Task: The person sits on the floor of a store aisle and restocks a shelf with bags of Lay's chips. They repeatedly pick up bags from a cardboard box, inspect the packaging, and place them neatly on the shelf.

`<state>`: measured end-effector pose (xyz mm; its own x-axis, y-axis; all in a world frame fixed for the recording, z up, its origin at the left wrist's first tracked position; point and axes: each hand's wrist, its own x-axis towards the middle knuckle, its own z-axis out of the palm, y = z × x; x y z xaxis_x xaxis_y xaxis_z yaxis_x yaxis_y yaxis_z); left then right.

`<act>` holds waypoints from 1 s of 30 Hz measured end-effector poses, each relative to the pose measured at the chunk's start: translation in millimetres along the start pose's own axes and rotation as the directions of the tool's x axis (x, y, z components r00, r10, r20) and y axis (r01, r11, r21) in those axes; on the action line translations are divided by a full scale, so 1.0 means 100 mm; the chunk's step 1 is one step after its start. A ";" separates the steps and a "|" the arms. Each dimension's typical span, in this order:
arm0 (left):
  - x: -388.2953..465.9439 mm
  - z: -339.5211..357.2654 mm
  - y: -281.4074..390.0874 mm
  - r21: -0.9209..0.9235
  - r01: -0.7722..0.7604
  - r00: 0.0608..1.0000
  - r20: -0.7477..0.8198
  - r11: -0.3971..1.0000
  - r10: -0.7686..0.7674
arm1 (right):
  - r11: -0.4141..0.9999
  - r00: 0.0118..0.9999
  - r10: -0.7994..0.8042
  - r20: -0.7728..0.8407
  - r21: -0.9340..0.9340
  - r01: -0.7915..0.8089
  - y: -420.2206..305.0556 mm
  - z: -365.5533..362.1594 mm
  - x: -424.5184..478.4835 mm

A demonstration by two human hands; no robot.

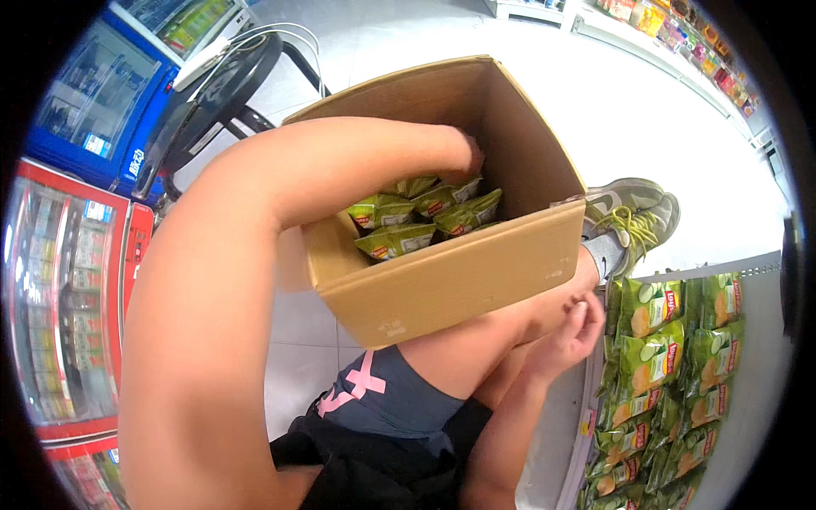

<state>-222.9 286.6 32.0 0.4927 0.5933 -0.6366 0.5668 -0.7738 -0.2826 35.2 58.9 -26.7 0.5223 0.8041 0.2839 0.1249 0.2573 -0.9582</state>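
Observation:
A cardboard box (446, 280) rests tilted over my legs with its top uncovered. Several green chip bags (398, 240) lie inside it. My left hand (468, 156) reaches into the box above these bags; its fingers are hidden, so I cannot see whether it grips one. Beside the box and my shin, my right hand (581, 328) is raised with its fingers loosely curled and nothing visible in it. Close to that hand, a shelf (577, 459) carries rows of green Lay's chip bags (650, 357), standing upright one behind another.
A black stool (229, 83) with a white cable and a white device on it stands behind the box. Blue (95, 89) and red (70, 293) glass-door coolers line the left side. My sneaker (631, 217) is by the shelf's far end. Packaged goods fill another shelf (676, 51).

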 end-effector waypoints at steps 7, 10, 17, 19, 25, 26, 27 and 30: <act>0.12 -0.14 0.17 -0.020 0.037 0.955 0.294 0.999 -0.029 | 0.992 0.988 0.115 0.106 -0.065 -0.109 0.41 -0.13 -0.18; -0.12 -0.36 0.28 -0.123 0.060 0.977 0.212 0.991 -0.033 | 0.993 0.995 0.045 0.092 -0.112 -0.035 0.48 -0.16 -0.13; 0.24 0.33 -0.08 -0.414 0.261 0.963 0.175 0.872 -0.206 | 0.988 0.989 0.057 0.138 -0.150 -0.036 0.46 -0.15 -0.19; 0.48 0.55 -0.26 -0.321 0.182 0.969 0.220 0.929 -0.114 | 0.987 0.986 0.075 0.149 -0.155 -0.052 0.46 -0.15 -0.20; 0.19 0.20 0.06 -0.363 0.260 0.952 -0.061 0.895 -0.301 | 0.974 0.986 0.070 0.150 -0.224 -0.035 0.42 -0.20 -0.11; 0.20 0.26 0.05 -0.402 0.299 0.934 -0.062 0.866 -0.351 | 0.974 0.987 0.063 0.148 -0.223 -0.029 0.39 -0.17 -0.12; 0.20 0.31 0.02 -0.375 0.300 0.940 -0.041 0.877 -0.339 | 0.975 0.988 0.057 0.147 -0.221 -0.023 0.37 -0.15 -0.13; 0.04 0.22 0.11 -0.326 0.277 0.943 -0.087 0.904 -0.320 | 0.983 0.991 0.009 0.136 -0.181 0.016 0.43 -0.16 -0.13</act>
<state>-229.4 275.8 11.3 0.3407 0.8267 -0.4477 0.8639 -0.4631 -0.1978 46.9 51.0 -72.7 0.4043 0.8717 0.2771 0.2836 0.1686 -0.9440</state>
